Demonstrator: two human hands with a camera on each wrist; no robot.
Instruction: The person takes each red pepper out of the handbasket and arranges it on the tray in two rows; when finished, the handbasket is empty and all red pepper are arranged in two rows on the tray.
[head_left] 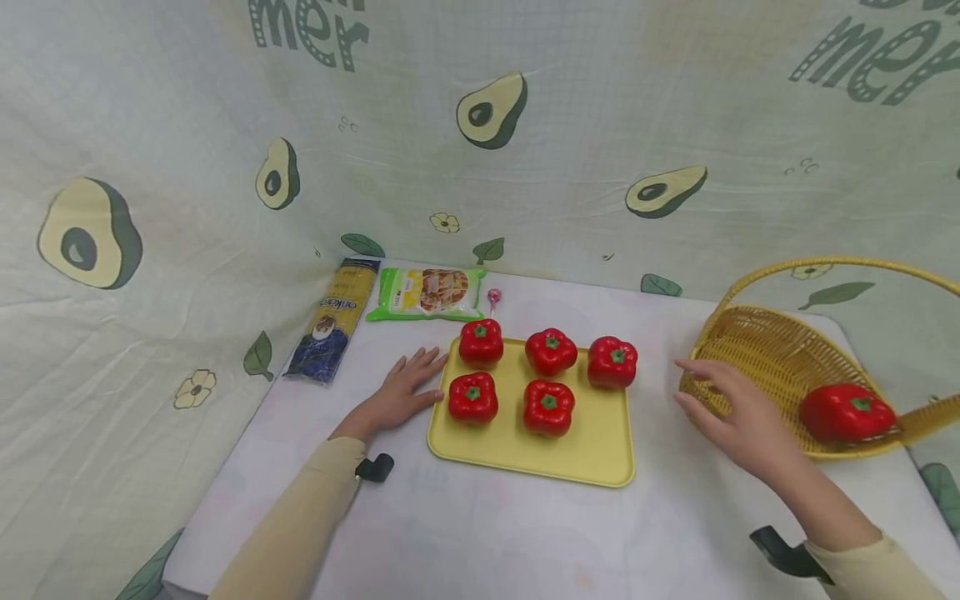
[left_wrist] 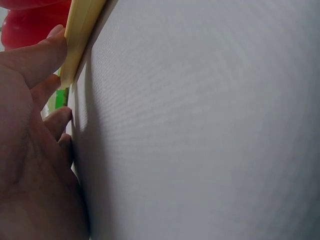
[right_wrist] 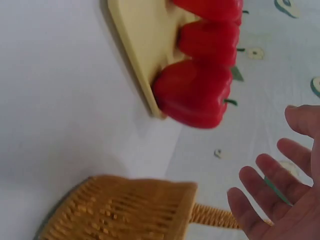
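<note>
A yellow tray [head_left: 525,454] on the table bears several red bell peppers [head_left: 548,407] in two rows. Against the tray's left edge rests my left hand [head_left: 405,392], fingers spread; in the left wrist view the thumb touches the tray's rim [left_wrist: 82,30]. My right hand [head_left: 738,417] is in the air by the left rim of a wicker basket [head_left: 757,342], fingers apart and holding nothing. Inside that basket, at its right side, lies one red bell pepper [head_left: 847,412]. The right wrist view shows the same open palm [right_wrist: 295,200] above the basket's side [right_wrist: 120,210].
Behind the tray lie a green-and-white food packet [head_left: 431,293] and a pink lollipop [head_left: 493,297]. A blue-and-yellow pasta bag [head_left: 335,321] is at the far left. The basket's tall handle [head_left: 832,262] arches upward. Avocado-printed cloth [head_left: 570,150] hangs behind the table.
</note>
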